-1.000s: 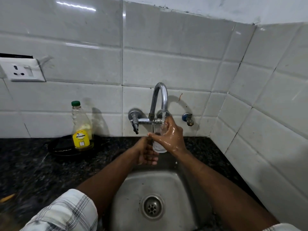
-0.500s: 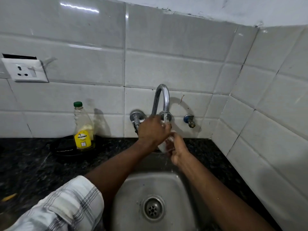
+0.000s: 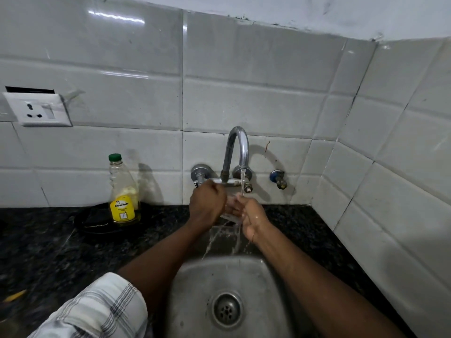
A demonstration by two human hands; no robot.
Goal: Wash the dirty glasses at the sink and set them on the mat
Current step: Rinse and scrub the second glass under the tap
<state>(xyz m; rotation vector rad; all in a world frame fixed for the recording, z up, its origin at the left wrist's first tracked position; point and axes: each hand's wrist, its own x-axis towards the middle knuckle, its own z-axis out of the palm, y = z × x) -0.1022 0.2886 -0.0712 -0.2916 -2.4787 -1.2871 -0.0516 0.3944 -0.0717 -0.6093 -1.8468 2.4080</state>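
1. Both hands are at one clear glass (image 3: 230,211). The left hand (image 3: 207,207) has its knuckles up and its fingers curled against one end, though I cannot tell whether they reach inside. The right hand (image 3: 253,219) is wet, with its fingers wrapped round the other side.
2. Glass: held between the two hands, above the back edge of the sink (image 3: 190,289) and just below the tap (image 3: 238,147). Its tilt is unclear.
3. Water (image 3: 242,181): a thin stream falls from the spout onto the glass and the right hand, then spills in splashes into the sink.
4. Sink: steel, with a round drain (image 3: 227,309) in its floor.
5. Bottle (image 3: 123,191): green cap and yellow label, upright on a black dish (image 3: 97,224), left of the tap on the dark countertop (image 3: 48,252).
6. Socket (image 3: 36,109): white, on the tiled wall at upper left.
7. Checked sleeve (image 3: 97,311): on the left arm.
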